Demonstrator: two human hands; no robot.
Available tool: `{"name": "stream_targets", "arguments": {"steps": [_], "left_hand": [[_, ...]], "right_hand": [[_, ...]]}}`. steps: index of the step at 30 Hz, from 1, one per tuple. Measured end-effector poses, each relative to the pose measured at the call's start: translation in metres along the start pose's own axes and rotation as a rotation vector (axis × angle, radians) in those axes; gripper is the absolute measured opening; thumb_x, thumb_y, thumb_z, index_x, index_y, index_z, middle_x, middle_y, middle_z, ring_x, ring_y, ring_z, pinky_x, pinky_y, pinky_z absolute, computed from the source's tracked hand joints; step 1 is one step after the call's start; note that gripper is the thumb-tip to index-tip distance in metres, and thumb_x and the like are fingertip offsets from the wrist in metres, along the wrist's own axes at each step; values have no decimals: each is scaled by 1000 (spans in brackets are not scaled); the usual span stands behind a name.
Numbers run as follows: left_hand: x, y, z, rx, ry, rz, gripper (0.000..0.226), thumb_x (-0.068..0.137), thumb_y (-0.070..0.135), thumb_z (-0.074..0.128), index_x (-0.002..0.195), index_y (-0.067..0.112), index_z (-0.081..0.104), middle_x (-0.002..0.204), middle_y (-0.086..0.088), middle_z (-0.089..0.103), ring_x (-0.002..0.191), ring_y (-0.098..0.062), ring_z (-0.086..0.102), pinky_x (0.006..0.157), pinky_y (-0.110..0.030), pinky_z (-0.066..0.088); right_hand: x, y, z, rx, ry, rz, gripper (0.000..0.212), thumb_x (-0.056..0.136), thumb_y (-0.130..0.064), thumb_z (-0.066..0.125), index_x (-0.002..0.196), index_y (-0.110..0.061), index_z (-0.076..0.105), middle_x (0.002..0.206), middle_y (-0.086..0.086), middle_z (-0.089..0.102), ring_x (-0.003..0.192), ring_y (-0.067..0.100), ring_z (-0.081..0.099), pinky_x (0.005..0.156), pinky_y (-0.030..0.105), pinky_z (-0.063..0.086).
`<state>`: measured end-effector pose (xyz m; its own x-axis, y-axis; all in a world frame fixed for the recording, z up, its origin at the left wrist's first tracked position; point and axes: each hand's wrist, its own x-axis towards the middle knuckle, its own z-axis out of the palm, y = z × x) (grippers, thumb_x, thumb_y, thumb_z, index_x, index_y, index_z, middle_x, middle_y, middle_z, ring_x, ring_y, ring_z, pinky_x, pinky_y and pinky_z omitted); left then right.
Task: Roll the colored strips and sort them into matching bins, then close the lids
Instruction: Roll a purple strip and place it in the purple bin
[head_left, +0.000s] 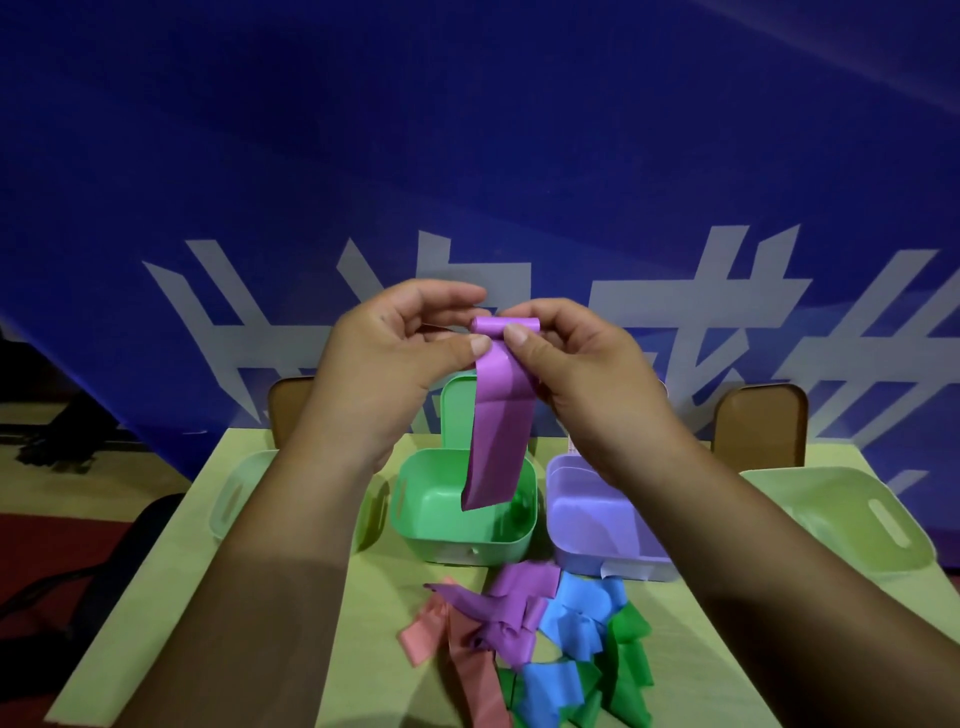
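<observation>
Both the left hand (395, 353) and the right hand (576, 374) are pinching the rolled top of a purple strip (501, 431), whose tail is hanging over the open green bin (436, 519), beside the purple bin (587, 504).

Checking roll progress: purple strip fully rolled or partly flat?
Partly rolled. The purple strip has a small roll at its top, pinched by left hand and right hand; the rest hangs unrolled over the green bin.

Left hand (395, 353) and right hand (582, 374) pinch purple strip (501, 431)
</observation>
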<state>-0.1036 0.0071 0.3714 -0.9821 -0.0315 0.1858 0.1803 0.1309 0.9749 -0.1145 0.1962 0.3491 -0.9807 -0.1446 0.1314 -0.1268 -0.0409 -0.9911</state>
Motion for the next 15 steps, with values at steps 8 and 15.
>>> {"name": "stream_targets", "arguments": {"steps": [8,15], "left_hand": [[0,-4,4,-170,-31,-98,37,91,-3,79,123,13,75,112,-8,81,102,-19,79,82,-25,61],[-3,-7,14,-188,24,-107,23,94,4,78,116,8,78,107,-17,80,95,-24,79,82,-28,64]], "right_hand": [[-1,-3,1,-71,30,-65,14,104,-13,68,111,-24,74,92,-9,77,81,2,67,72,22,53],[-3,-3,-2,-122,67,-106,18,101,-10,71,113,-23,74,91,-12,75,80,-3,67,72,15,53]]}}
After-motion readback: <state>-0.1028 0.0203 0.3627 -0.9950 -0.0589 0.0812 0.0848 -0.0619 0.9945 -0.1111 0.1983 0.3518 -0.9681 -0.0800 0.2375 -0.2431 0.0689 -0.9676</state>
